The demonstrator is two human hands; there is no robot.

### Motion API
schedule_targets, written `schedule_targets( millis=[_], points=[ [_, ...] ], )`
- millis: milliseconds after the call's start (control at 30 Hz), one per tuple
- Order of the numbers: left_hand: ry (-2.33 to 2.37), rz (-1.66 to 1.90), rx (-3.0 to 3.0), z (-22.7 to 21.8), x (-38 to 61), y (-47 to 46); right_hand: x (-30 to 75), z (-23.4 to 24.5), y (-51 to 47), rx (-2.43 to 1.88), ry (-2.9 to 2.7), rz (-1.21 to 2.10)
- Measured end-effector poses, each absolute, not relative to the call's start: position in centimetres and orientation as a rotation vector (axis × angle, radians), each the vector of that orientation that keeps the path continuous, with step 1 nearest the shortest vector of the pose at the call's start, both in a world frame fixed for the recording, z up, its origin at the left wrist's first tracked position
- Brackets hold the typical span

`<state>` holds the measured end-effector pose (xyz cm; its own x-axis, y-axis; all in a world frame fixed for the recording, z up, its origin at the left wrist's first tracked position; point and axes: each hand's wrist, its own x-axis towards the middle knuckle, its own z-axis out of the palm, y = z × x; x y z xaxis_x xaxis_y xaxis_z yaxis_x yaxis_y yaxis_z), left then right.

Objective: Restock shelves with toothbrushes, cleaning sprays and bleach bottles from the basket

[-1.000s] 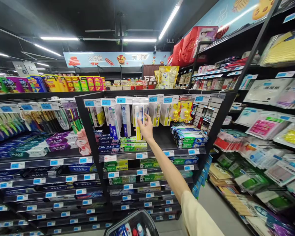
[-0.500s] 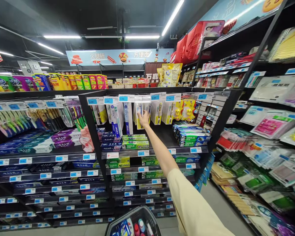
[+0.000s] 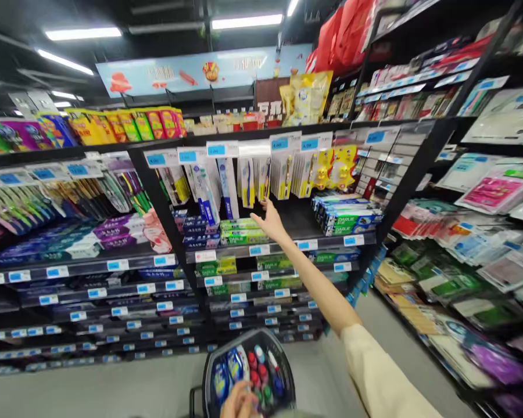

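Note:
My right hand [image 3: 270, 222] reaches to the shelf with thumb and fingers apart, holding nothing. It is just below the hanging packs of toothbrushes [image 3: 264, 177], its fingertips close to their lower ends. Under it lie green toothpaste boxes [image 3: 244, 235]. Down at the bottom edge, my left hand [image 3: 239, 400] shows with curled fingers over the near side of a dark shopping basket [image 3: 206, 371]. What those fingers hold is blurred. Inside the basket are blue packs [image 3: 227, 371] and several bottles [image 3: 257, 371] with red, blue and green tops.
More toothbrushes [image 3: 9, 203] hang on the left, with toothpaste boxes [image 3: 346, 217] stacked on the right. Bright yellow packs [image 3: 307, 101] stand on the top shelf. A dark shelf post [image 3: 161, 220] divides the bays. Along the right runs a rack of bagged goods [image 3: 475, 261].
My right hand has let go of the toothbrush packs, opened and dropped lower. The view has tilted down, so more of the basket shows and my left hand has come into sight.

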<state>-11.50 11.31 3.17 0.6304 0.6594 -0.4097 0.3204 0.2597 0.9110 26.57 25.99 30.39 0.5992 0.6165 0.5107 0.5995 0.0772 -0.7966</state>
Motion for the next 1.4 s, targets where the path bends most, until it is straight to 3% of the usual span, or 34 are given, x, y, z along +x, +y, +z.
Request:
schedule_targets(
  millis=[67, 200, 367, 467, 567, 733, 833, 933, 1000, 1233, 1300, 1400],
  points=[
    [0.805, 0.241, 1.363, 4.1, -11.8, 10.8, 25.0, 27.5, 19.6, -1.529, -1.11, 0.153],
    [0.648, 0.106, 1.562, 6.1, -12.1, 10.9, 21.3, 20.3, 7.8, -1.486, -0.964, 0.75],
    [0.494, -0.101, 1.546, 5.1, -12.3, 11.2, 9.5, 8.1, -1.7, -1.722, -0.204, 0.787],
    [0.36, -0.167, 1.583, 4.6, -13.0, 11.8, 1.1, 3.2, -3.6, -1.734, -0.196, 1.107],
    [0.274, -0.206, 1.591, 4.7, -14.3, 13.5, -2.9, 2.8, -2.5, -1.658, -0.505, 1.402],
    [0.01, -0.342, 1.384, 6.7, -18.9, 17.5, -1.5, 8.6, 0.4, -1.317, -1.107, 1.772],
    [-0.065, -0.266, 1.29, 7.0, -22.7, 19.3, -1.1, 8.7, 1.8, -0.985, -0.658, 1.455],
    [-0.026, -0.244, 1.443, 5.9, -26.4, 20.9, -2.1, 5.1, 3.7, -0.805, 0.072, 0.801],
    [-0.023, -0.288, 1.516, 5.3, -28.4, 22.2, -3.2, 2.5, 5.0, -0.704, 0.403, 0.595],
    [-0.046, -0.636, 1.661, 7.3, -31.9, 25.9, -11.5, -1.6, 6.6, -0.778, 0.401, 0.736],
    [-0.03, -0.691, 1.696, 5.4, -31.9, 26.0, -15.1, -4.3, 7.2, -0.994, 0.375, 0.795],
    [0.054, -0.728, 1.681, -1.2, -30.6, 25.8, -19.8, -10.9, 8.4, -1.619, 0.384, 1.007]
  ],
)
